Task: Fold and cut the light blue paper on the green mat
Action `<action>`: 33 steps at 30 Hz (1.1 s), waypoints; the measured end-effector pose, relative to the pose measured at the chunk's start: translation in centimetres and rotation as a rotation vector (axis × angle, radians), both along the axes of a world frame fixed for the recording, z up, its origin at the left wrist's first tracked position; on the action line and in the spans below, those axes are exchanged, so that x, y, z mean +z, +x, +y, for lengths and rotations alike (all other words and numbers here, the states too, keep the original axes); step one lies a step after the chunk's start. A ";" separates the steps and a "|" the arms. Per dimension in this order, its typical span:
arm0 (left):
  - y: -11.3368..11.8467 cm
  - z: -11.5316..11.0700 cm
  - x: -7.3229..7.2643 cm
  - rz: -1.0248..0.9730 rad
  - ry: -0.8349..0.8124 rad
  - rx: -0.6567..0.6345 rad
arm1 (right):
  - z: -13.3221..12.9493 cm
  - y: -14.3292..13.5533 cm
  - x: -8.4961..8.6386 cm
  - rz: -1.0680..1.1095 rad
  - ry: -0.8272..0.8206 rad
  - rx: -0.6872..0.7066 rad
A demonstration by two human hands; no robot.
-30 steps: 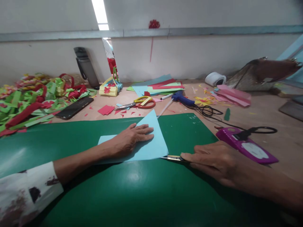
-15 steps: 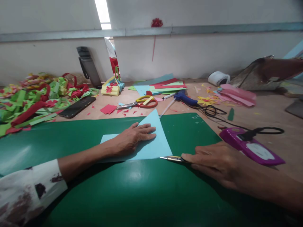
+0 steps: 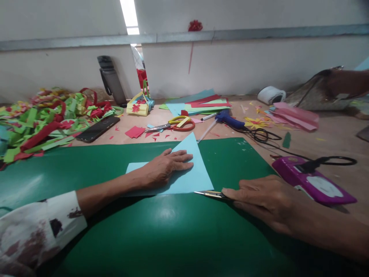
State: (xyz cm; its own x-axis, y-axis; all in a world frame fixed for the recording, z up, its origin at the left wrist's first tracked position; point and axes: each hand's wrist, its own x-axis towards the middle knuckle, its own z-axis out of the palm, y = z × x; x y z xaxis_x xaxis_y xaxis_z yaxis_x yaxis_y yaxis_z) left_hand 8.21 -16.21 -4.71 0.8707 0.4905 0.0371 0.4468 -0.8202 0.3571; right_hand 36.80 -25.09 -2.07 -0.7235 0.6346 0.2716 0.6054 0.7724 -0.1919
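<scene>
A folded light blue paper lies on the green mat, one pointed corner toward the back. My left hand rests flat on it with the fingers stretched out. On the right, my right hand is closed round a craft knife. The knife's blade points left and lies along the paper's near edge, by the right corner; whether it is under the paper cannot be made out.
Behind the mat are scissors, a blue glue gun, coloured paper sheets, a phone and a bottle. Paper strips are heaped at left. A purple power strip with a cable lies right.
The view has shifted slightly, so most things appear a little farther right. Both hands keep nearly the same pose; the blade tip sits slightly farther left along the paper's edge.
</scene>
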 end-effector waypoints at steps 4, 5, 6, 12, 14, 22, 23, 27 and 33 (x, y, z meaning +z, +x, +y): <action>0.1 -0.1 0.4 0.017 -0.002 0.009 | 0.2 -0.5 -0.1 -0.109 -0.099 0.028; 0.1 -0.2 0.4 0.021 -0.001 0.005 | 0.2 -0.7 0.0 -0.128 -0.116 0.026; 0.1 -0.2 0.5 0.026 0.003 0.001 | 0.3 -0.8 0.0 -0.139 -0.127 0.022; 0.0 0.1 0.0 0.013 0.027 -0.011 | 0.4 -1.8 -0.1 -0.104 -0.097 0.041; 0.0 0.2 -0.1 0.006 0.030 -0.011 | 0.5 -2.2 0.1 -0.106 -0.097 0.037; 0.1 -0.1 0.4 0.034 0.000 0.005 | 0.5 -2.9 0.1 -0.125 -0.139 0.041; 0.2 -0.1 0.4 0.031 -0.002 0.006 | 0.5 -2.8 0.0 -0.123 -0.134 0.041; 0.2 0.0 0.4 0.018 -0.003 0.004 | 0.3 -2.8 -0.1 -0.106 -0.123 0.035; 0.2 0.0 0.4 0.030 0.000 -0.005 | 0.6 -3.8 0.0 -0.117 -0.122 0.061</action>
State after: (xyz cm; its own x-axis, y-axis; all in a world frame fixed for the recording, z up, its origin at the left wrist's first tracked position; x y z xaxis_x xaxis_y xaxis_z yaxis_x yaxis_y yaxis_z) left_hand 8.39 -16.16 -4.32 0.8739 0.4860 0.0113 0.4529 -0.8225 0.3439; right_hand 32.95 -24.45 -2.10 -0.7841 0.6115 0.1066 0.5817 0.7838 -0.2172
